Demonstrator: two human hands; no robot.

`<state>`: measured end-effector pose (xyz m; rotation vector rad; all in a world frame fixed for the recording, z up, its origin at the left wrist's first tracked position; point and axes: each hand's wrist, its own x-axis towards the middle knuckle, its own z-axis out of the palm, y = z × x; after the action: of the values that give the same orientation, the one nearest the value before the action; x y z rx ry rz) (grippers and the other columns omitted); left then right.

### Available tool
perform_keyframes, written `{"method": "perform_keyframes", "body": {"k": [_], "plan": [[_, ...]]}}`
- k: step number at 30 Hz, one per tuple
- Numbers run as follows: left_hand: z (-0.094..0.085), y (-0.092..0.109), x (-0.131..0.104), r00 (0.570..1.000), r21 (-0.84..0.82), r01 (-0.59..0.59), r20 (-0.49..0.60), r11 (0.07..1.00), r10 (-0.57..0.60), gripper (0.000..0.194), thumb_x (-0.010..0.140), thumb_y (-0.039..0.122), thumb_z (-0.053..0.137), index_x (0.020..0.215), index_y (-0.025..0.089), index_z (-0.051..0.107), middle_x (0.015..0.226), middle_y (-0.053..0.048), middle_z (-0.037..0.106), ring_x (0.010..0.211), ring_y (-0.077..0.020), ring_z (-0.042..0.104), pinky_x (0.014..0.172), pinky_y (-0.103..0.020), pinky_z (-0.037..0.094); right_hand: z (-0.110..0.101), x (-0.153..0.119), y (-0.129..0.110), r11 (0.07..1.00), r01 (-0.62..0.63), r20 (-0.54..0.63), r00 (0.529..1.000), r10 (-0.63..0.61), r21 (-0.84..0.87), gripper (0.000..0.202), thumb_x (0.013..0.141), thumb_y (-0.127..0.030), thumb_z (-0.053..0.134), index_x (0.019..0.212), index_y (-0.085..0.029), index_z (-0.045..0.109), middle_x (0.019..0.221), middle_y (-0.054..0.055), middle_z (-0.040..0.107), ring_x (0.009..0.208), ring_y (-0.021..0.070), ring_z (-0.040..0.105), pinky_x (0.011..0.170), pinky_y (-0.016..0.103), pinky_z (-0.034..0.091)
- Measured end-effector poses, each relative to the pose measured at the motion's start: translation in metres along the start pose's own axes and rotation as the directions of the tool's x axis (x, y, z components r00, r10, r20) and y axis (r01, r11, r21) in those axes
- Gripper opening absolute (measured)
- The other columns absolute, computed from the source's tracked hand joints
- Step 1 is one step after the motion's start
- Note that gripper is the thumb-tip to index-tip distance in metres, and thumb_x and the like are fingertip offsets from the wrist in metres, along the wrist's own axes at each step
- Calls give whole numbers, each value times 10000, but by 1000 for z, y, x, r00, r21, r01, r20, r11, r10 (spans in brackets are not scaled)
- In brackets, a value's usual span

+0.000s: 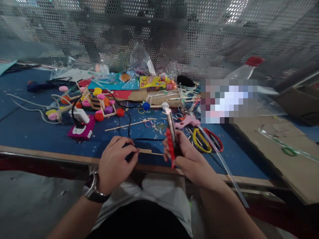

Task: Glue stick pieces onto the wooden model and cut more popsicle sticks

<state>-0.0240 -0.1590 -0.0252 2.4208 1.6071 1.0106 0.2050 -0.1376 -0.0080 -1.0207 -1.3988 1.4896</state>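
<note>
My right hand (186, 152) is closed around a red utility knife (171, 142), its metal end pointing up and away from me. At the table's front edge, my left hand (118, 159), with a watch on its wrist, has its fingertips pressed together on thin wooden sticks (147, 151). These sticks reach from the left fingertips towards the right hand's fingers. A pink glue gun (188, 121) with a long clear glue stick (221, 156) lies just beyond the right hand. Beside it are scissors with yellow and red handles (201, 140).
A purple power adapter (82, 130) with a white plug (80, 115) sits at left, near stick models with coloured caps (99, 115). Black cable (149, 139) crosses the blue table (45, 132). Cardboard (264, 146) lies at right, with a clear bottle behind; scraps and rubber bands lie mid-table.
</note>
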Motion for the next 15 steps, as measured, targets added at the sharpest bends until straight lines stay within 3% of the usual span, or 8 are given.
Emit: {"method": "perform_keyframes", "body": {"k": [3,7,10,15], "plan": [[0,-1,0,1000,-1,-11,-2,1000,11,140,899,172,649,797,198,741,917,-57,724,901,-226,610,807,-392,537,9,1,-1,965,-2,-61,998,-15,-262,307,765,-251,648,1058,-269,558,763,-47,521,620,140,457,592,300,390],[1,-3,-1,1000,12,-17,-12,1000,17,102,888,193,675,856,210,771,935,-47,744,923,-234,620,837,-396,545,19,9,4,751,151,-10,979,-205,-643,99,850,-303,623,922,-247,661,732,18,619,667,199,529,640,342,373],[1,-3,-2,1000,22,-19,-14,1000,19,93,875,183,692,852,204,780,918,-47,748,937,-240,624,835,-383,547,22,15,12,622,248,69,952,-297,-743,93,870,-262,618,905,-247,703,788,57,695,747,240,586,699,364,366],[2,-3,-1,999,18,-35,-25,999,35,100,870,170,701,861,204,795,931,-52,744,946,-242,610,843,-374,540,25,17,19,586,228,86,962,-260,-777,95,863,-170,638,847,-225,715,735,33,680,721,210,590,686,322,339]]}}
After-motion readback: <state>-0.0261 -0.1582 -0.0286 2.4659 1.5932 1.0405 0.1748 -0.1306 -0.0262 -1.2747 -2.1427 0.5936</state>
